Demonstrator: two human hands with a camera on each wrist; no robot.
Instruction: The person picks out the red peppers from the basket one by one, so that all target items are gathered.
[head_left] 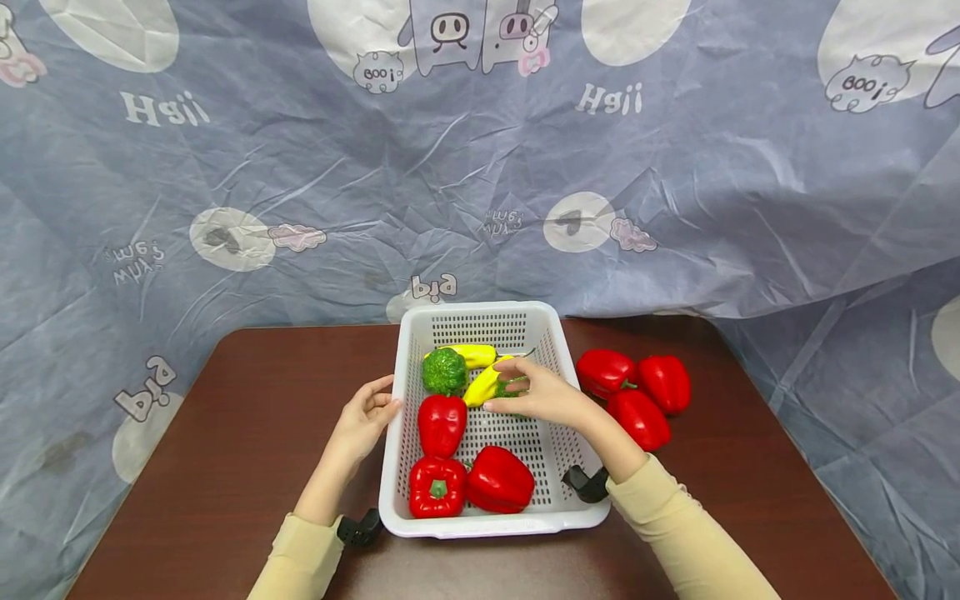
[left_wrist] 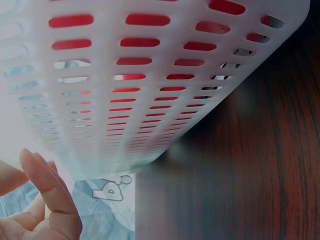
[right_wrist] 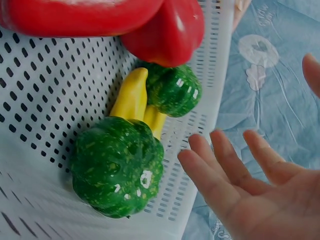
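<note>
A white perforated plastic basket [head_left: 393, 467] stands on the table. My left hand [head_left: 365, 417] is at its left rim, with loosely bent fingertips right at the edge; in the left wrist view the fingers [left_wrist: 50, 187] show beside the outer wall. Over the basket's right side, my right hand [head_left: 543, 393] has its fingers apart and holds nothing. Below it lies a speckled green pumpkin [right_wrist: 117, 167], mostly covered by the hand in the head view. Next to that are two yellow peppers [head_left: 483, 386] and another green pumpkin [head_left: 445, 371]. Several red bell peppers [head_left: 442, 425] fill the near left part.
Three more red bell peppers [head_left: 637, 419] lie in a group on the brown table [head_left: 300, 375], right of the basket. Behind the table hangs a grey-blue printed cloth [head_left: 465, 167]. Black wrist cameras [head_left: 362, 529] are strapped at both sleeves, the right one overlapping the basket's right wall.
</note>
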